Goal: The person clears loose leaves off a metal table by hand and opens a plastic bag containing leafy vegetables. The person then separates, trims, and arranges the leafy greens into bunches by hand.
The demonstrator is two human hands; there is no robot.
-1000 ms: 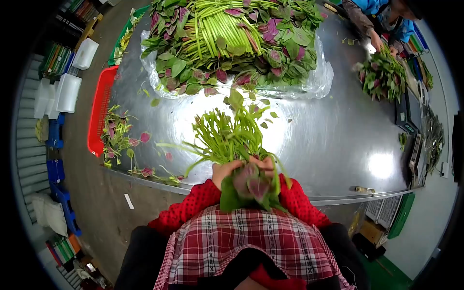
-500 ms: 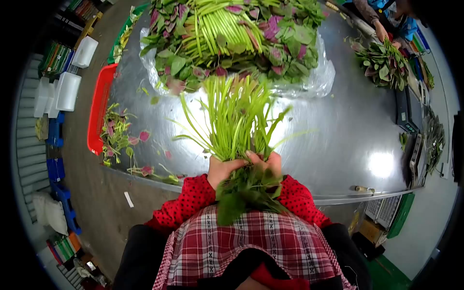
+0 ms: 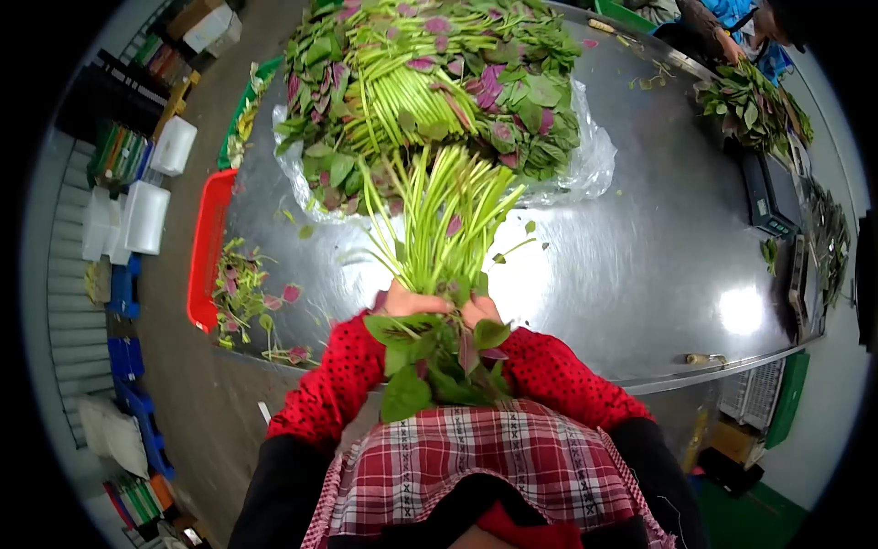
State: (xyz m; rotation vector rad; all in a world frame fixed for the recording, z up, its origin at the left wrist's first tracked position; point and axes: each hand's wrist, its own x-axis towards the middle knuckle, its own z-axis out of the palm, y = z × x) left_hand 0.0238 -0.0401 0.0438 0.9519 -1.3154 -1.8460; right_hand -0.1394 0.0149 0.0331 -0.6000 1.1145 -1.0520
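Note:
Between my hands is a bunch of leafy greens (image 3: 442,229), its pale green stems fanned away from me and its leaves hanging toward my apron. My left hand (image 3: 409,300) wraps the bunch from the left, thumb across the stems. From the right, my right hand (image 3: 482,311) closes on the same bunch; leaves partly hide its fingers. Just beyond the stem ends lies a large pile of green and purple amaranth-like greens (image 3: 412,101) on a clear plastic sheet (image 3: 594,151).
Trimmed leaves and stems (image 3: 240,288) lie by a red basket (image 3: 212,238) at the metal table's (image 3: 631,274) left edge. A wooden-handled tool (image 3: 702,359) rests near the front edge. Back right, a co-worker's hand (image 3: 729,48) holds another bunch (image 3: 750,105) near a black scale (image 3: 766,197).
The held bunch has moved slightly away from me and left, its stems drawn closer together. The view has shifted a little. The co-worker's bunch has moved nearer the right edge.

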